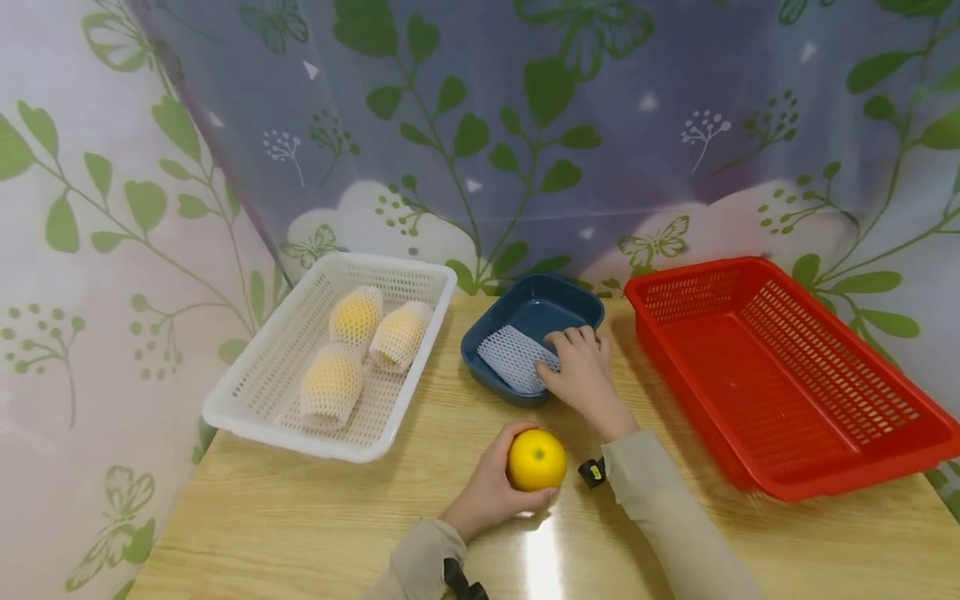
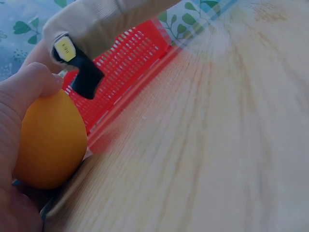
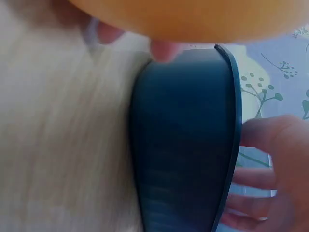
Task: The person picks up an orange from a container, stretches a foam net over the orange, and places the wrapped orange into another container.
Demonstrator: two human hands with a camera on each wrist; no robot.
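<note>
My left hand (image 1: 489, 493) grips a yellow-orange fruit, an orange (image 1: 537, 460), just above the table in front of the blue basin (image 1: 546, 298). In the left wrist view, the thumb curls over the top of the orange (image 2: 50, 140). A white foam net sleeve (image 1: 512, 358) lies flattened in the basin. My right hand (image 1: 587, 379) reaches over the basin's right side, thumb and fingers apart at the sleeve's right end. The right wrist view has the right hand's fingers (image 3: 253, 178) spread by the basin rim (image 3: 236, 104); the sleeve is out of sight there.
On the left stands a white basket (image 1: 300, 442) holding three fruits in foam nets (image 1: 332, 387). A red basket (image 1: 780, 392) is at the right. Patterned cloth (image 1: 480, 167) hangs behind the wooden table (image 1: 247, 517).
</note>
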